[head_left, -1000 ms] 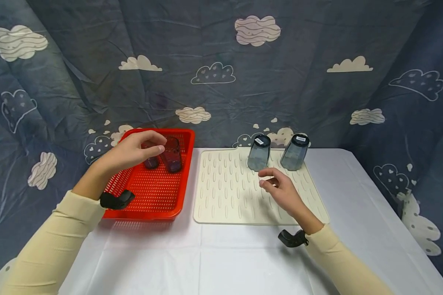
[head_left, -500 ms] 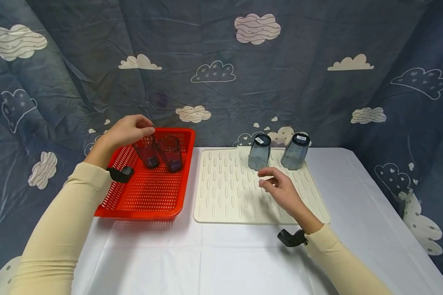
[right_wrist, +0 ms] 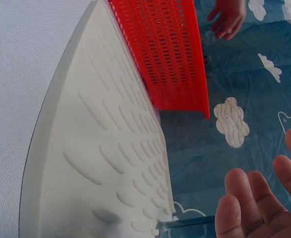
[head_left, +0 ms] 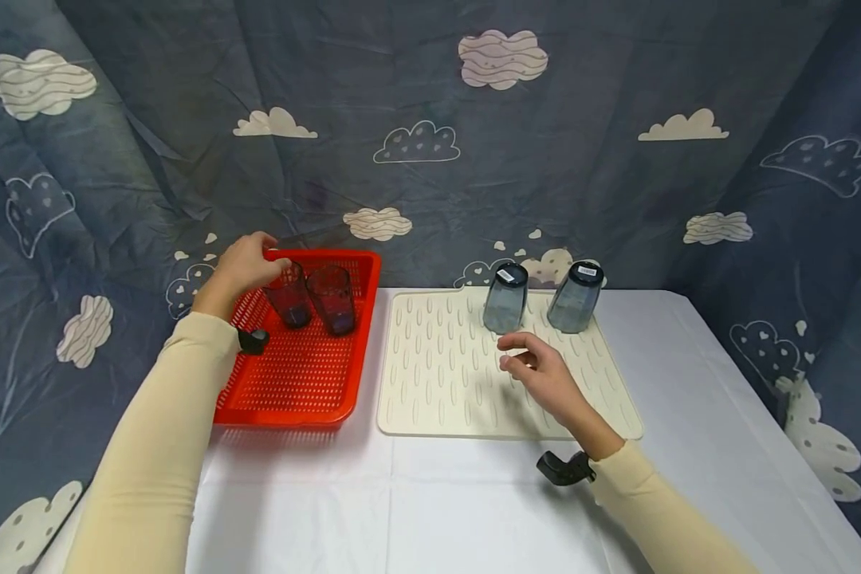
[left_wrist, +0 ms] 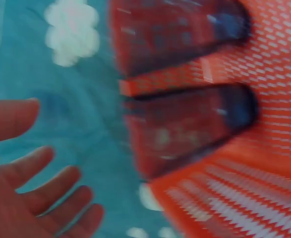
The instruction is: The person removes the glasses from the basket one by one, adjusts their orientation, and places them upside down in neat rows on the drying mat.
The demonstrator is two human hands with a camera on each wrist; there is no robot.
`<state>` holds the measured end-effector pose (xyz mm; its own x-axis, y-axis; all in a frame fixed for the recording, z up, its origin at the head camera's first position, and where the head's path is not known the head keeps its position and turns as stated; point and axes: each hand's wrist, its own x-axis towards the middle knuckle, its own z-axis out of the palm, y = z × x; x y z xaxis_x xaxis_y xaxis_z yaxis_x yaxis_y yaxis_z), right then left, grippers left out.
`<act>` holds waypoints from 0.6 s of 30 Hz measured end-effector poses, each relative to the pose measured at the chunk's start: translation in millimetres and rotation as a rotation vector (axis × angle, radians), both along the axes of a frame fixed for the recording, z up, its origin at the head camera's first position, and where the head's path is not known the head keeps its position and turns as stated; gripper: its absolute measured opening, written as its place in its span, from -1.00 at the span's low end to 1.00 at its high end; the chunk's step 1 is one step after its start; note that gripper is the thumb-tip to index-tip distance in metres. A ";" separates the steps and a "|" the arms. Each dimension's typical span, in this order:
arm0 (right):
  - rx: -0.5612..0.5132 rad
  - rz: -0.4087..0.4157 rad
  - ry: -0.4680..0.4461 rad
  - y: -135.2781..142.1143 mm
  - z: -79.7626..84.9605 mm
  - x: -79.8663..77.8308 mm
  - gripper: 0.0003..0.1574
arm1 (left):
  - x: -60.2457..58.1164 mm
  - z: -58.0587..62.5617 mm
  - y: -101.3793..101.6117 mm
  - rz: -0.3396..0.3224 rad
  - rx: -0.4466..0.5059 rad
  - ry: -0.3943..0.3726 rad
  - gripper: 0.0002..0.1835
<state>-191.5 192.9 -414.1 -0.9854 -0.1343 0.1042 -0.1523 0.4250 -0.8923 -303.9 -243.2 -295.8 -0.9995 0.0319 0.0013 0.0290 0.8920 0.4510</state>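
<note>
Two clear drinking glasses stand leaning, mouths up, at the back of the red basket (head_left: 297, 387). My left hand (head_left: 244, 263) is at the basket's back left corner, right by the rim of the left glass (head_left: 289, 299). In the left wrist view the fingers (left_wrist: 51, 191) are spread and apart from that glass (left_wrist: 180, 129). The other glass (head_left: 332, 301) leans just to its right. My right hand (head_left: 541, 375) hovers over the cream drying mat (head_left: 430, 375) with loosely bent fingers, holding nothing. Beyond it, two grey glasses (head_left: 505, 303) stand upside down on the mat.
A white cloth covers the table (head_left: 459, 494), with the basket on the left and the mat in the middle. Close behind them hangs a dark blue curtain (head_left: 402, 88) with cloud prints. Each wrist wears a black camera mount (head_left: 565, 469).
My left hand has moved left and back, from above the basket to beside the left glass, uncovering both glasses. My right hand has hardly moved.
</note>
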 end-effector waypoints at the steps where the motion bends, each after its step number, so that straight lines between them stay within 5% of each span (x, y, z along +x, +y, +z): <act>1: 0.000 0.002 -0.004 -0.2 -1.2 0.6 -0.60 | -1.5 -7.8 -2.6 0.025 0.007 0.018 -0.31; 6: -0.004 0.003 -0.005 0.2 -4.4 1.2 -0.60 | -4.8 -34.9 -11.6 0.105 0.057 0.077 -0.23; 18: 0.011 0.008 -0.006 0.0 -4.2 -1.2 -0.62 | -18.6 -57.0 -19.8 0.055 0.079 0.007 -0.12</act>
<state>-192.7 192.9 -418.3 -0.9850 -0.1430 0.0967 -0.1501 0.4336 -0.8885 -322.6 -263.0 -352.8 -0.9997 -0.0238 0.0091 -0.0156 0.8539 0.5203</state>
